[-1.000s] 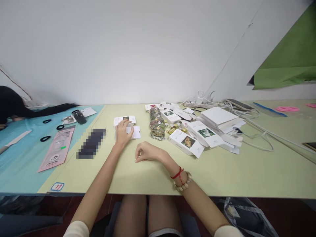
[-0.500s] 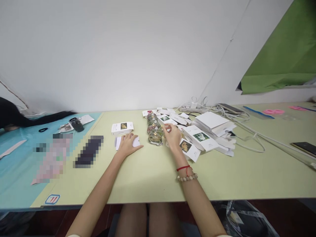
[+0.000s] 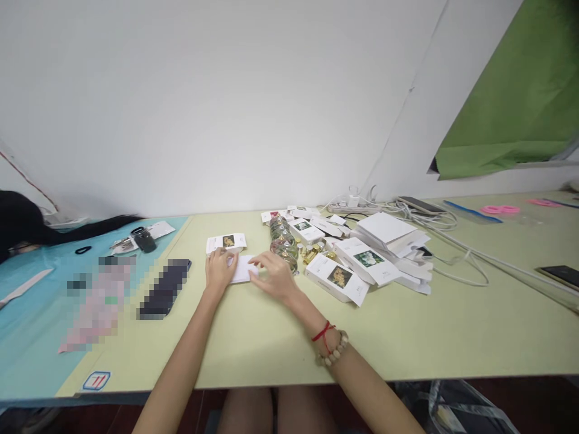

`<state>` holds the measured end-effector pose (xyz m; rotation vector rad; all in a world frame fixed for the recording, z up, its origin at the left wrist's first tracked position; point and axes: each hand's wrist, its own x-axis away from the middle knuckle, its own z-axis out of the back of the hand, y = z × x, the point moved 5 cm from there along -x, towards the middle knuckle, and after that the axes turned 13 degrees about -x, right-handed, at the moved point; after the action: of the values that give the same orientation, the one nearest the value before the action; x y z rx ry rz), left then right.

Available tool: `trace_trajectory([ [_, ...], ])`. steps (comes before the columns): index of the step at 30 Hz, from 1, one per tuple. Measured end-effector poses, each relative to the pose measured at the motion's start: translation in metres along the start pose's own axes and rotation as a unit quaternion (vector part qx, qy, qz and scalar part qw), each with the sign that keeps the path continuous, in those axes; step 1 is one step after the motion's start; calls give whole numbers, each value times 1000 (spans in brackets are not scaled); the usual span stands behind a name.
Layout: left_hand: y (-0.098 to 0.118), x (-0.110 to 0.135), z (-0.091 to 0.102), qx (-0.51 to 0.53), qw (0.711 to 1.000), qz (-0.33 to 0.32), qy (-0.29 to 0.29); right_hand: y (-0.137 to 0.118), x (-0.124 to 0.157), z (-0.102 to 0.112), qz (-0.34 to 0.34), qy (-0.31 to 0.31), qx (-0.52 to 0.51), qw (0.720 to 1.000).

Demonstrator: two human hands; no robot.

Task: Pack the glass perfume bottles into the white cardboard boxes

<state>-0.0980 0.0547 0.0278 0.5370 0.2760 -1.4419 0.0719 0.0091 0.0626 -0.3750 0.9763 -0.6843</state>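
Observation:
A small plain white box (image 3: 242,269) lies on the table in front of me. My left hand (image 3: 219,269) grips its left end, thumb and fingers curled round it. At the box's right end are the thumb and bent fingers of my right hand (image 3: 275,275), touching its edge. Whether anything small sits between those fingertips is hidden. Just behind my left hand stands a white box with a yellow flower picture (image 3: 228,241). A row of round clear glass bottles (image 3: 281,232) runs away from me behind my right hand, which partly covers the nearest one.
Small gold-coloured pieces (image 3: 312,252) lie beside the bottles. Right of them is a heap of white flower-print boxes (image 3: 368,259). Cables (image 3: 434,226) and a phone (image 3: 558,274) are farther right. A dark jar (image 3: 145,240) stands on the blue cloth (image 3: 27,325). Another person's dark hair shows at far left.
My right hand has moved left from beside the bottles to the right end of the plain white box, uncovering the gold-coloured pieces. My left hand has shifted slightly left and closed on the box.

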Motion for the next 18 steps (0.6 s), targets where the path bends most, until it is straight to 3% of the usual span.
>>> trace_trajectory([
  [3,-6,-1,9,73,995,56,-22,3,7,-25,-7,-111,27,993],
  [7,-16,-3,20,133,986,99,-20,25,18,-41,-95,-219,24,971],
  [11,-33,-5,19,93,987,128,32,24,21,-50,-78,-265,-14,961],
  [15,-44,-4,6,78,989,119,41,6,29,-46,-59,-272,3,961],
  [18,-46,-1,-5,26,991,126,26,-17,44,-21,-32,-313,21,949],
])
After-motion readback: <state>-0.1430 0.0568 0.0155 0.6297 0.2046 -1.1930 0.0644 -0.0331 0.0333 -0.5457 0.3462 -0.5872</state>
